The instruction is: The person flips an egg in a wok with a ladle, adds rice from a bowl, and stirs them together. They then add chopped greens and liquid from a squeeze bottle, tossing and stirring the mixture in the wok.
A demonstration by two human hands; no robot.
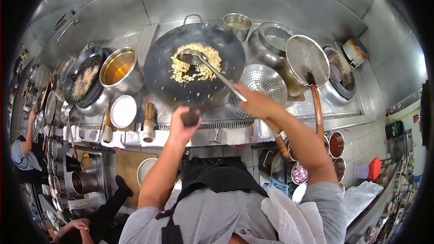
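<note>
A large black wok (158, 68) sits on the stove, with pale yellow chopped food (210, 56) in its middle. My left hand (181, 126) is closed round the wok's dark handle (191, 118) at the near edge. In my right hand (257, 101) is the long metal handle of a ladle (192, 56), which slants from the lower right into the wok. The ladle's bowl rests among the food. A perforated metal strainer (266, 83) lies right of the wok, partly behind my right hand.
A pot of amber liquid (119, 68) stands left of the wok, near bamboo brushes (149, 119) and a white bowl (123, 111). On the right, a mesh skimmer (307, 58) lies over a pot. Other people's arms (30, 131) and hands (79, 224) show at left.
</note>
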